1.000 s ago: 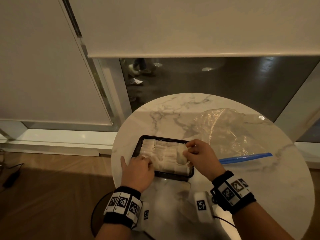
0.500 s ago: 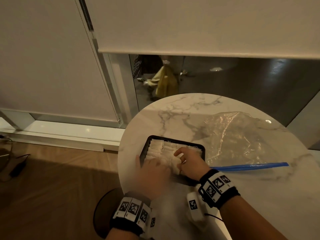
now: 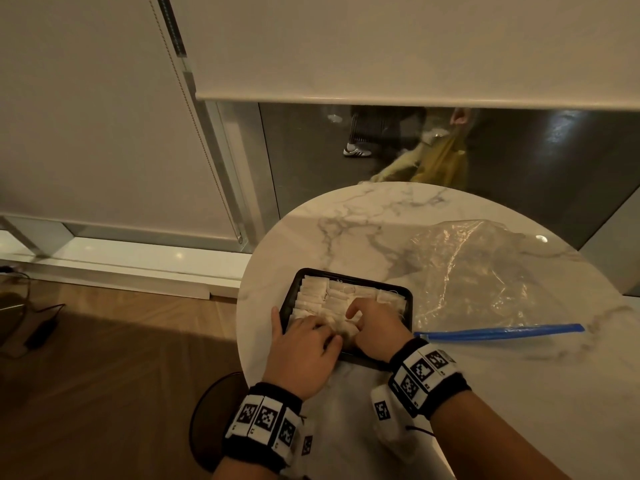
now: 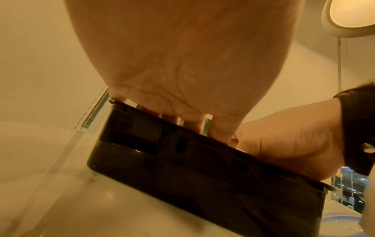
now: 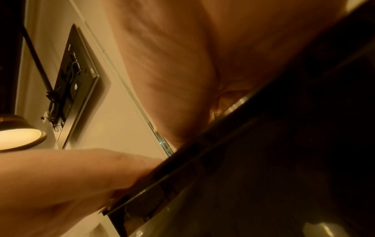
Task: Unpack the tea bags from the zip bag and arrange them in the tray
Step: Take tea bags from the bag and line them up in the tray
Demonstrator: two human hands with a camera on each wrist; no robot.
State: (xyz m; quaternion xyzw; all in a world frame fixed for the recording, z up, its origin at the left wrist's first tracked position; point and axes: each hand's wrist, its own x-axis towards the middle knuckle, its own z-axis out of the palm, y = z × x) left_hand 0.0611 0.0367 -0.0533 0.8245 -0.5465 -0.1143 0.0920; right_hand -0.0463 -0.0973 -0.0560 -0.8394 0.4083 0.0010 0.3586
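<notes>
- My left hand [image 3: 304, 355] lies over the near-left part of the black tray [image 3: 408, 295], thumb spread out along the tray's left rim, the other fingers bent down onto the tea bags [image 3: 313, 295].
- My right hand [image 3: 377, 329] sits just beside it at 3 o'clock, fingers curled down into the tea bags at the tray's near side; whether it pinches one I cannot tell.
- From the left wrist view, my left hand's fingers [image 4: 194, 123] dip behind the tray's dark wall [image 4: 202, 173].
- The tea bags fill the tray in pale, packed rows.
- The tray sits on the round marble desk [image 3: 363, 223], near its 9 o'clock edge.
- The clear zip bag [image 3: 485, 271] lies flat at 3 o'clock of the tray, its blue zip strip [image 3: 498, 332] toward me.
</notes>
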